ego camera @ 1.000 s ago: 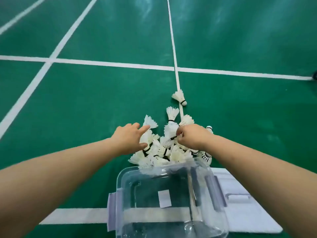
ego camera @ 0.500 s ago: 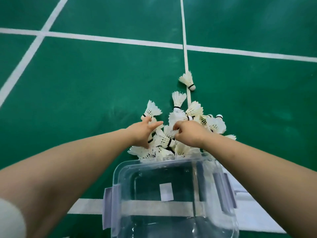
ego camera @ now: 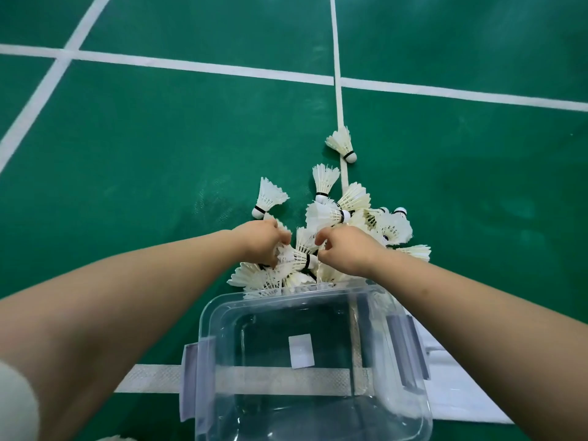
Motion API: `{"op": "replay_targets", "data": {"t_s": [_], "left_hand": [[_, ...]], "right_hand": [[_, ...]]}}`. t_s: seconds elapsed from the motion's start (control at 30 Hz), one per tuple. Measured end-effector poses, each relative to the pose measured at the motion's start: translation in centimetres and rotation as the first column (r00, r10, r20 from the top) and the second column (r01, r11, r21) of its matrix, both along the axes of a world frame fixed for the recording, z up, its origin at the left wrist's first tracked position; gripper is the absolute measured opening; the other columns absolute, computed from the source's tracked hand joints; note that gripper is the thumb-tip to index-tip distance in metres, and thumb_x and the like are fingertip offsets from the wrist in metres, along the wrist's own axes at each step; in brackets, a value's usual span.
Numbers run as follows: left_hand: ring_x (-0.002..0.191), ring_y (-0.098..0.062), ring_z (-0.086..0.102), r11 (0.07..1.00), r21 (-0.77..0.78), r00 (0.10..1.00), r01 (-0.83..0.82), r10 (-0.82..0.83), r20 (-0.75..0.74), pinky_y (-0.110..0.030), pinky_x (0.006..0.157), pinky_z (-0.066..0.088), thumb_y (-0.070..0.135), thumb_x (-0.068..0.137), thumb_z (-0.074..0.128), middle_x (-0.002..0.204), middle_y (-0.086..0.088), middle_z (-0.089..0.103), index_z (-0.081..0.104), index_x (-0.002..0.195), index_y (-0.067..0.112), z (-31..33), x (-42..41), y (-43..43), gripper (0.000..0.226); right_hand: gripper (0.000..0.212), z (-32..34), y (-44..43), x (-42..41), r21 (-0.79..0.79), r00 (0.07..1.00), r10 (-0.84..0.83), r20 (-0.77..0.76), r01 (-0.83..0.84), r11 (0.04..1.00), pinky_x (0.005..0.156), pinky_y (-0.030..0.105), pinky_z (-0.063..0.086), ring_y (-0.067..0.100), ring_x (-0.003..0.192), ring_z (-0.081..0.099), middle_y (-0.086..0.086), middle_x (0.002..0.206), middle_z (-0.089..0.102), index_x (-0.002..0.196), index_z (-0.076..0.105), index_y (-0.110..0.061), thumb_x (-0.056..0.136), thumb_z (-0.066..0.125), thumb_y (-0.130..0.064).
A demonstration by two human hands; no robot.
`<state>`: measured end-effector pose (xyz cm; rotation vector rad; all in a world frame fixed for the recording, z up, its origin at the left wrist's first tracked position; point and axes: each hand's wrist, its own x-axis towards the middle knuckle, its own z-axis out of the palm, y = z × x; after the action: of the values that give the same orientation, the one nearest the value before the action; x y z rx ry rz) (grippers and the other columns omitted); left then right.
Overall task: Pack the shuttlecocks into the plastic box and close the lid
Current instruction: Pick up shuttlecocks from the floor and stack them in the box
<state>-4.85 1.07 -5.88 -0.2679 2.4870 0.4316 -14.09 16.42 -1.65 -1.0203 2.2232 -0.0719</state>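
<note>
A heap of white feather shuttlecocks (ego camera: 337,214) lies on the green court floor just beyond the clear plastic box (ego camera: 219,310). The box stands open, with only a white label on its bottom. My left hand (ego camera: 259,241) rests on the left side of the heap, fingers curled around a shuttlecock (ego camera: 286,254). My right hand (ego camera: 348,249) is at the middle of the heap, thumb and forefinger pinched on the feathers of another shuttlecock (ego camera: 304,241). One shuttlecock (ego camera: 342,144) lies apart on the white line, and one (ego camera: 269,197) sits left of the heap.
The white lid (ego camera: 451,393) lies flat on the floor to the right of the box, partly under my right forearm. Grey latches (ego camera: 192,380) hang on the box's sides. White court lines (ego camera: 203,66) cross the green floor.
The fingers of my left hand were stretched out and have now curled into the heap. My right hand has closed tighter on the feathers. The view has shifted slightly.
</note>
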Motion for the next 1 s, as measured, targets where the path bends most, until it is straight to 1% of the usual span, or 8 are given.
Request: {"op": "replay_targets", "data": {"t_s": [0.13,0.27,0.43,0.6,0.7,0.8,0.93,1.0], "left_hand": [[0.082,-0.024,0.045,1.0,0.03,0.998,0.006,-0.004,-0.065,-0.031,0.069,0.035,0.008,0.084,0.047,0.095,-0.006,0.047,0.059,0.108,0.011,0.2,0.5,-0.1,0.027],[0.089,-0.028,0.052,1.0,0.0,0.99,0.006,-0.006,-0.142,-0.036,0.078,0.044,0.009,0.087,0.042,0.103,-0.01,0.052,0.061,0.109,0.014,1.2,1.4,-0.2,0.029],[0.091,-0.03,0.055,0.998,-0.04,0.97,-0.052,0.041,-0.24,-0.032,0.077,0.043,0.013,0.089,0.044,0.104,-0.011,0.052,0.062,0.108,0.015,4.0,2.0,-1.3,0.027],[0.089,-0.03,0.054,0.993,-0.07,0.945,-0.097,0.07,-0.32,-0.032,0.074,0.042,0.014,0.087,0.045,0.1,-0.013,0.053,0.064,0.1,0.014,7.6,3.7,-1.5,0.023],[0.092,-0.031,0.054,0.99,-0.076,0.946,-0.12,0.09,-0.311,-0.033,0.076,0.041,0.014,0.086,0.047,0.093,-0.011,0.052,0.064,0.1,0.013,10.4,4.9,-0.5,0.023],[0.091,-0.03,0.053,0.98,-0.026,0.95,-0.195,0.182,-0.253,-0.032,0.075,0.04,0.016,0.085,0.048,0.093,-0.012,0.059,0.063,0.101,0.013,13.0,6.6,1.1,0.022],[0.102,-0.03,0.057,0.975,0.024,0.957,-0.219,0.22,-0.189,-0.031,0.081,0.042,0.018,0.087,0.051,0.112,-0.014,0.064,0.061,0.111,0.011,14.9,9.5,2.8,0.027],[0.099,-0.032,0.057,0.978,0.01,0.966,-0.209,0.208,-0.156,-0.029,0.072,0.039,0.019,0.088,0.05,0.109,-0.018,0.064,0.061,0.106,0.004,16.0,10.7,3.5,0.026]], "right_hand": [[0.036,0.0,0.3,0.1,0.018,1.0,0.004,0.004,-0.004,1.0,0.086,0.032,0.047,0.025,0.106,0.056,0.008,0.122,0.061,0.121,0.056,-0.019,0.087,0.049,-0.026],[0.034,0.3,0.4,0.6,0.017,1.0,0.02,0.005,-0.02,1.0,0.087,0.034,0.049,0.025,0.104,0.056,0.006,0.118,0.062,0.119,0.057,-0.019,0.087,0.05,-0.03],[0.03,1.5,0.4,1.4,-0.083,0.999,0.018,-0.047,-0.022,0.996,0.087,0.036,0.05,0.025,0.102,0.058,0.007,0.114,0.065,0.116,0.058,-0.02,0.089,0.046,-0.029],[0.033,4.4,0.4,2.8,-0.219,0.993,0.026,-0.119,-0.052,0.974,0.084,0.032,0.046,0.022,0.103,0.058,0.001,0.117,0.061,0.121,0.054,-0.021,0.09,0.047,-0.031],[0.039,6.4,0.6,4.2,-0.313,0.972,0.088,-0.217,-0.155,0.937,0.094,0.036,0.044,0.021,0.114,0.052,0.001,0.124,0.055,0.126,0.049,-0.022,0.088,0.053,-0.032],[0.06,8.7,1.0,6.4,-0.37,0.926,0.195,-0.324,-0.314,0.874,0.103,0.04,0.038,0.023,0.121,0.042,0.002,0.131,0.047,0.135,0.04,-0.025,0.081,0.064,-0.033],[0.071,11.6,1.5,9.7,-0.385,0.832,0.384,-0.402,-0.534,0.753,0.095,0.041,0.043,0.028,0.111,0.047,0.007,0.128,0.047,0.136,0.04,-0.029,0.073,0.073,-0.035],[0.068,12.8,2.1,11.1,-0.382,0.805,0.443,-0.395,-0.582,0.718,0.088,0.036,0.043,0.027,0.108,0.05,0.006,0.128,0.047,0.136,0.042,-0.03,0.075,0.072,-0.036]]}}
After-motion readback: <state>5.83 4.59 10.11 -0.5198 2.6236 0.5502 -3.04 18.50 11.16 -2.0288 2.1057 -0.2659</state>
